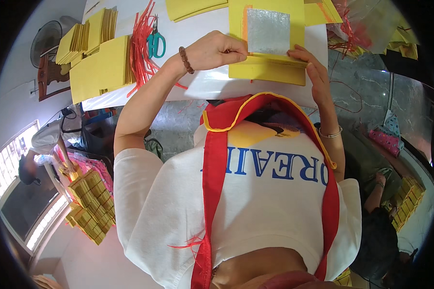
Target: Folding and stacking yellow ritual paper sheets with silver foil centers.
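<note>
A stack of yellow joss paper (266, 73) lies at the table's near edge, its near part folded up into a crease. A silver foil square (268, 32) with an orange strip along its left side covers the middle of the top sheet. My left hand (223, 49), below a brown bead bracelet, is closed with its fingers pinching the left end of the fold. At the right end, my right hand (311, 67) grips the folded edge between thumb and fingers; a silver bangle circles that wrist.
To the left on the white table (212, 34) are red plastic strips (142, 48), teal-handled scissors (155, 42) and stacked yellow paper (101, 65). More yellow sheets (195, 7) lie at the far edge. Other people (48, 137) work at both sides near yellow bundles (90, 204).
</note>
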`<act>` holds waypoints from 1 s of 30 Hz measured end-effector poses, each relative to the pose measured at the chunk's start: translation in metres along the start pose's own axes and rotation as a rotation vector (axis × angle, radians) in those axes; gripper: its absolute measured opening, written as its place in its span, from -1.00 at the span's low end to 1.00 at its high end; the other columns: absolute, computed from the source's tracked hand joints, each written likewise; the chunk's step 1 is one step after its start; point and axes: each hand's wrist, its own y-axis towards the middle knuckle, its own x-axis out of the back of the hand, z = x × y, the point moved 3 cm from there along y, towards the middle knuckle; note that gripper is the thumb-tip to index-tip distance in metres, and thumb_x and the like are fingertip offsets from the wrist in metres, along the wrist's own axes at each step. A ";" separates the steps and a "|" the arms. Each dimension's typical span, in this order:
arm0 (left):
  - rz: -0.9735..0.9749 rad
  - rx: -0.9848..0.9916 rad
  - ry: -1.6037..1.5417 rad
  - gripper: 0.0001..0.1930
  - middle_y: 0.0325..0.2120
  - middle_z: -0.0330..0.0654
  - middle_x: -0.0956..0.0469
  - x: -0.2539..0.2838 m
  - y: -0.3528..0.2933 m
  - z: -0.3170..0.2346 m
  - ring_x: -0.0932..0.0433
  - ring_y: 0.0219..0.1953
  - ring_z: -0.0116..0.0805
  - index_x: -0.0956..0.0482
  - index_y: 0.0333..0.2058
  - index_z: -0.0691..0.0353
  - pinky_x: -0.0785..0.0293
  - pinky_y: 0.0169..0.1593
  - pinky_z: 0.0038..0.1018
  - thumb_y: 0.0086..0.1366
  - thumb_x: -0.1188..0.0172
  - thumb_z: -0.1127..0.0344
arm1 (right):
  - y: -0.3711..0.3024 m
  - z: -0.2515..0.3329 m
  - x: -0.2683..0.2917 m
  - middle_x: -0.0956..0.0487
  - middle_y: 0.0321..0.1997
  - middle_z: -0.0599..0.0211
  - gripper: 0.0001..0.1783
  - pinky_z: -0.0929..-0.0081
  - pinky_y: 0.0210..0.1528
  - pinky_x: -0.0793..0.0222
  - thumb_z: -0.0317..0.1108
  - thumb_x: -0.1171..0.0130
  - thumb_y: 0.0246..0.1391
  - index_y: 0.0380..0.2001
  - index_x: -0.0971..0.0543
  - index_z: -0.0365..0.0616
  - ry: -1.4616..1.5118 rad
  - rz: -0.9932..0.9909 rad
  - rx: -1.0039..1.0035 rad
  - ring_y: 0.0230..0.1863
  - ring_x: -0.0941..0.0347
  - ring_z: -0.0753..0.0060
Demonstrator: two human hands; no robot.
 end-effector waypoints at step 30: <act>0.175 0.113 -0.290 -0.82 -0.61 -0.39 -0.41 0.005 0.017 0.019 -0.29 -0.52 -0.65 -0.54 -0.40 0.36 -0.24 -0.41 -0.64 0.14 -0.09 0.34 | 0.001 0.008 -0.005 -0.46 0.00 0.25 -0.43 0.44 0.14 -0.13 -0.33 -0.26 -0.18 0.00 -0.42 -0.11 -0.045 -0.067 -0.158 0.08 -0.30 0.37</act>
